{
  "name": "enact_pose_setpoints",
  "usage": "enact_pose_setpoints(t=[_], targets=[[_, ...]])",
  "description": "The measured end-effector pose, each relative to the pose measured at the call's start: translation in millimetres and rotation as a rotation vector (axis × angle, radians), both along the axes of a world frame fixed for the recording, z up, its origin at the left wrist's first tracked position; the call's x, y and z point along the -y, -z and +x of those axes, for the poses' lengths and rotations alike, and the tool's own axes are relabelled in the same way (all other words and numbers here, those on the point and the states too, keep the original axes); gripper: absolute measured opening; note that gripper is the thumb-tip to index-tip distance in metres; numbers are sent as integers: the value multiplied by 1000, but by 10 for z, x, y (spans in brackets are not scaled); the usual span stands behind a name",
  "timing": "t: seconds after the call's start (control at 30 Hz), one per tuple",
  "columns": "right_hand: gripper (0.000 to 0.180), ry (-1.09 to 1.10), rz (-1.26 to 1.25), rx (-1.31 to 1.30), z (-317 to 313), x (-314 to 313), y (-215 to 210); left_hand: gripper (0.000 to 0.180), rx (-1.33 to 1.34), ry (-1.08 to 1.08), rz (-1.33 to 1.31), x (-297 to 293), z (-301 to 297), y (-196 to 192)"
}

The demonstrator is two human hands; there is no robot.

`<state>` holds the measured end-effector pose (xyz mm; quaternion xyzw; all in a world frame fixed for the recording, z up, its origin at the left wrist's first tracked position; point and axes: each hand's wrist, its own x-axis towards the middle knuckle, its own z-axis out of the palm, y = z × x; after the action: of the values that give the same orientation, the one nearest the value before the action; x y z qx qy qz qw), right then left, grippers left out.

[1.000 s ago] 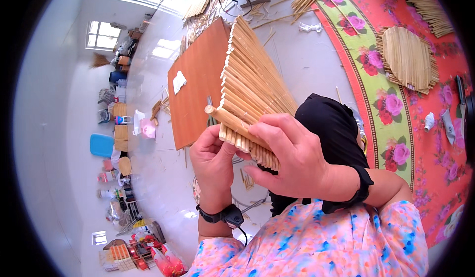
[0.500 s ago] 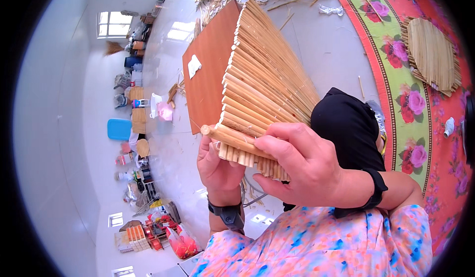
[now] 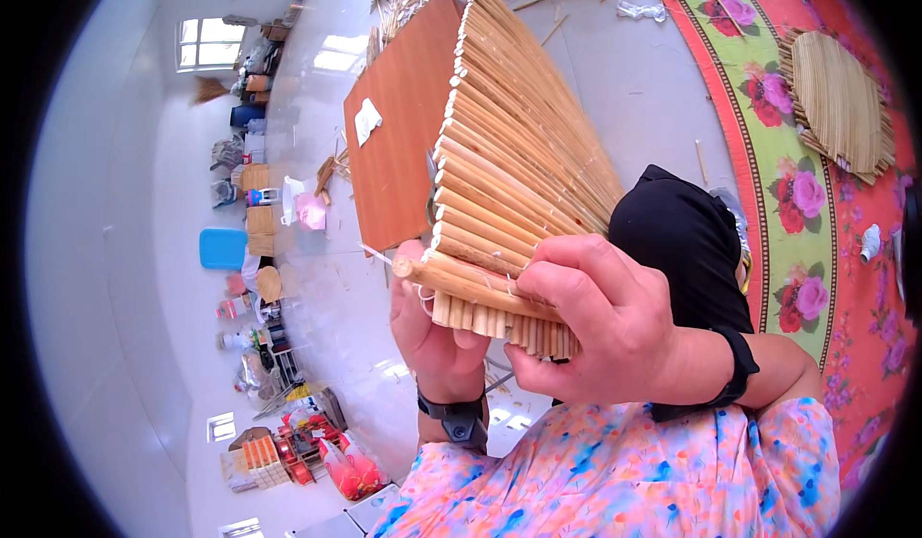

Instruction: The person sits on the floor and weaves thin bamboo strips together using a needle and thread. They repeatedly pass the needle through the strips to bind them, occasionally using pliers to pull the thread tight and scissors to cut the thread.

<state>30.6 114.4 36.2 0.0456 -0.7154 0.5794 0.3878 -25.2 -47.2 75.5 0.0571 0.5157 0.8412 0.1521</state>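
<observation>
A fan-shaped mat of round reed sticks, bound with white thread, stretches from my hands toward the far side. My right hand is closed on its near edge, fingers on top and thumb below. The outermost stick crosses between my hands, its cut end sticking out at the left. Under it shows a row of cut stick ends. My left hand is closed around the mat's near left corner, its fingers partly hidden behind the sticks. A pale thread end pokes out beside the outermost stick, and a thread loop hangs below.
A reddish-brown board with a white scrap lies beyond the mat. My black-clad knee is at right. Another stick mat rests on the floral cloth. Boxes and a blue tray line the left wall.
My hands and the mat's near edge have shifted slightly right and down. The thread end beside the outermost stick now shows more clearly. Both hands keep their hold.
</observation>
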Motion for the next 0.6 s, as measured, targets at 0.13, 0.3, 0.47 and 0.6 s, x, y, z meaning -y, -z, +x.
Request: enact_pose_setpoints(t=[0.13,0.3,0.47,0.6], targets=[[44,3,44,26,0,-25,-96,11,-331,-71,-205,-119,35,-58],[43,54,122,39,-26,-5,-138,33,-440,103,-522,259,-75,17],[47,73,145,71,-39,49,-211,30,-403,271,-345,189,-136,-162],[50,46,177,70,-49,34,-262,32,-375,294,-1,120,-231,-33]])
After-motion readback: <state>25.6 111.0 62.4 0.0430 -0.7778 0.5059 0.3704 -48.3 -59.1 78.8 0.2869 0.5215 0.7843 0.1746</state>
